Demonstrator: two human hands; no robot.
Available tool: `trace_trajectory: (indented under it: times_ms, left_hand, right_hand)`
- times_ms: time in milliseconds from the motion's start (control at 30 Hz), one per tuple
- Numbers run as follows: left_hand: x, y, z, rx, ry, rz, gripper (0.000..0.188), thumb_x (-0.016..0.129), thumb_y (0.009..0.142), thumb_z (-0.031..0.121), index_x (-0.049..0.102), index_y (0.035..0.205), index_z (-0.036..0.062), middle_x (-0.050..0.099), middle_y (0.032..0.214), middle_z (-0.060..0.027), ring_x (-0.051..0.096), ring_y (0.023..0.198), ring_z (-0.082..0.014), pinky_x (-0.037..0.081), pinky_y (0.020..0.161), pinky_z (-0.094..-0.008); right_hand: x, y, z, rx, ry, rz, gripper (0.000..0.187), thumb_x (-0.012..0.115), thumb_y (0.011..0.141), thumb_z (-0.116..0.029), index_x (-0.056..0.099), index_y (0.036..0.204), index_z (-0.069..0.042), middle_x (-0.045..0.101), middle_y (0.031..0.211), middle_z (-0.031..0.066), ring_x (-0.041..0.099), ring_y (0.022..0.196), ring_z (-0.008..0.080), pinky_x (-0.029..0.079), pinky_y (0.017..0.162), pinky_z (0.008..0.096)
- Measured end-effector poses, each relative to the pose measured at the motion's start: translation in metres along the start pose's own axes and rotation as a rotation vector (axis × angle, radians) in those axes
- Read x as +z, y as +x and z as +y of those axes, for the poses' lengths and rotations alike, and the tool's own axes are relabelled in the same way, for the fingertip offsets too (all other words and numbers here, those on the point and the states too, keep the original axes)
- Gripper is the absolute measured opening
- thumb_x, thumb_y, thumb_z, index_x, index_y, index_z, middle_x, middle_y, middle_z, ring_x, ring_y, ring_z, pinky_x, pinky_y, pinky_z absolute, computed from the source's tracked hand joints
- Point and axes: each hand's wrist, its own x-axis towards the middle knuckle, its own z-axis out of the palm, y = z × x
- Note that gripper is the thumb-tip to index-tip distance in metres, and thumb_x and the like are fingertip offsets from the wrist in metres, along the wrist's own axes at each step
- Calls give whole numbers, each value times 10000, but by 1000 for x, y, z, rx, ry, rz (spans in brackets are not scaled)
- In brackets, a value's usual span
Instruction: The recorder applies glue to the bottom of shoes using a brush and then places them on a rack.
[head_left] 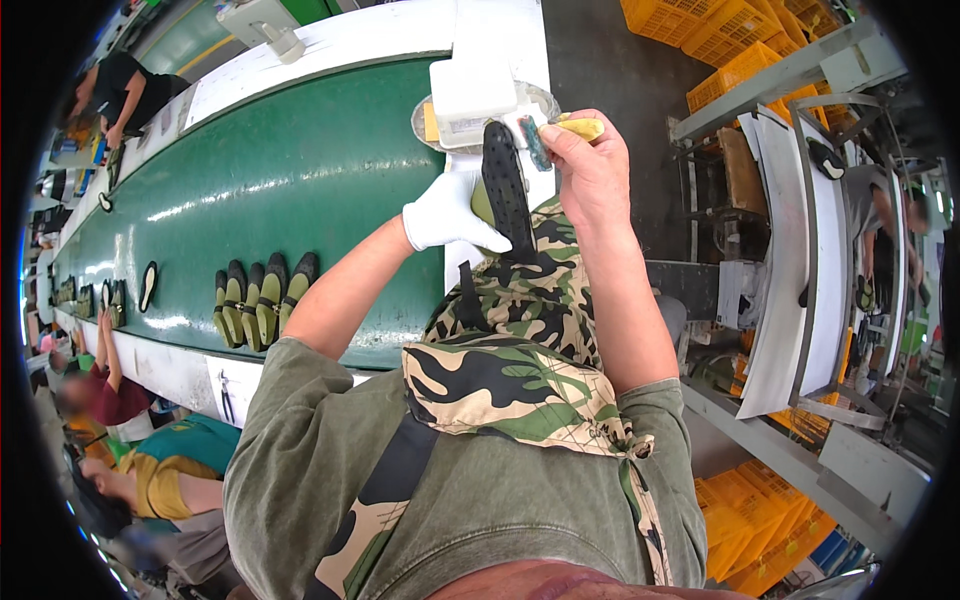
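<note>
My left hand [455, 213], in a white glove, grips a shoe [506, 185] with a black studded sole and a green upper. The shoe is held toe away from me, its sole turned to the right. In my bare right hand [592, 165] is a small brush-like tool [536, 143] with a yellow handle and a blue-green head, pinched between thumb and fingers. Its head is close to the right of the shoe's toe; whether they touch I cannot tell. Just beyond the shoe, a white plastic container [470, 100] stands on a round tray [424, 128].
A green conveyor belt [330, 150] runs off to the left, carrying a row of green and black shoes [262, 298] and an insole-shaped piece [149, 286]. Other people [130, 95] work along it. Orange crates [735, 45] and metal racks [780, 85] stand at right.
</note>
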Motion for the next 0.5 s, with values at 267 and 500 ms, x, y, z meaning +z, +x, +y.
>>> trace_trajectory:
  times_ms: [267,500]
  left_hand:
    - [2,2,8,-2,-533,-105,934,852,636,268,463,1422,-52,585,1363,-166,631,1169,-246,496,1054,-372]
    - [-6,10,-21,-109,-783,-124,870,810,724,277,433,1444,-33,571,1375,-170,626,1181,-273,513,1044,-418]
  right_hand:
    - [-9,25,13,-196,-20,-22,224,736,819,68,559,877,-57,629,875,41,584,802,91,486,739,244]
    - [-34,8,12,-88,-127,-225,212,704,771,47,528,795,-68,622,903,75,607,958,182,490,823,315]
